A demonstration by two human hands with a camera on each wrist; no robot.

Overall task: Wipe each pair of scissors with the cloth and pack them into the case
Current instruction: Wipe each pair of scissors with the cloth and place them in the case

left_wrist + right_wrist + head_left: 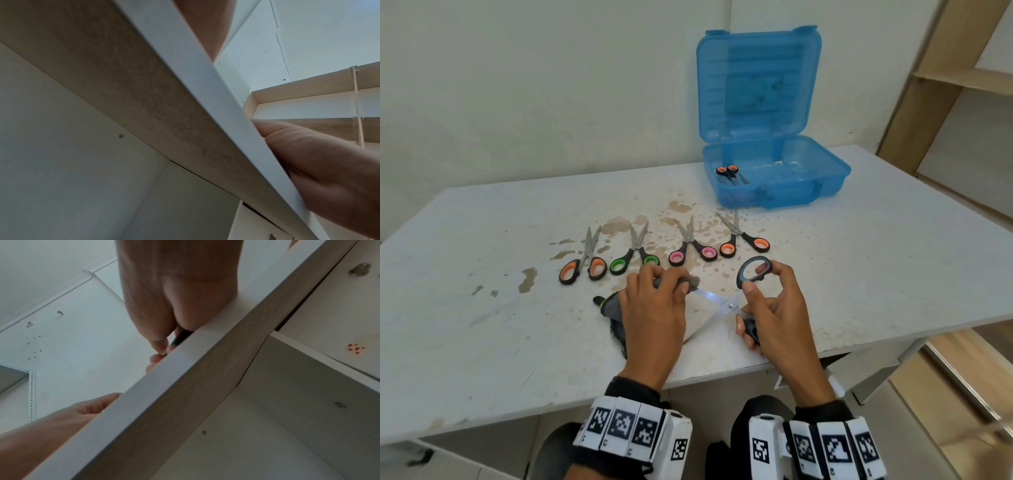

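Holding the grey-handled scissors [736, 301] wide open over the surface [482, 308], right hand [774, 315] fingers curled round both handles, while the left hand [654, 315] pinches the grey cloth [616, 305] around one blade. Blue case [774, 178] sits open behind.

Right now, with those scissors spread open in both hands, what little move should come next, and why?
Probably slide the grey cloth along the upper blade toward the pivot. The left hand pinches the cloth over that blade's tip, while the right hand holds the open scissors by both handles. Most of the blade looks bare, so packing into the blue case seems premature.
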